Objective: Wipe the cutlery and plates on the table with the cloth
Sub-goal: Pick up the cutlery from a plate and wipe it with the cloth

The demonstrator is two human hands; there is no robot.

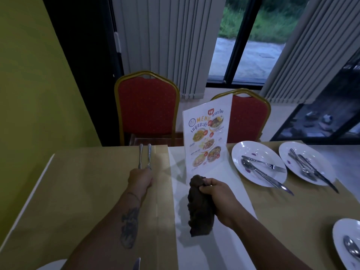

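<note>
Nearest, at the bottom edge, a knife tip (137, 264) and a white plate rim (51, 265) just show. The near right plate (340, 233) carries a spoon (351, 248). Plates likely heavy-ish, glazed and slippery, chip-prone; best held by the rim, one hand steadying. Mid worktop (81, 191), the right hand (219, 195) has its grip clamped on the top of a dark cloth (200, 211), which hangs limp above the white runner (176, 191). It looks soft and light and folds round anything; bunching it gives a thicker pad. Further out, the left hand (140, 177) has its grip closed round two cutlery pieces (145, 155), handles pointing away over the tan cover, working ends hidden in the fist, so fork or spoon cannot be told. The metal is stiff, thin, smooth and probably slick; holding one end and pulling the cloth along the shaft suits it. There is open room on the left half of the worktop, with its far edge just beyond the handles. The menu stand (206, 137) sits near the cloth and could tip on a swing. Two spotted far plates (259, 162) (307, 162) hold loose cutlery, and one knife (319, 176) overhangs its rim. Red chairs (147, 106) stand behind.
</note>
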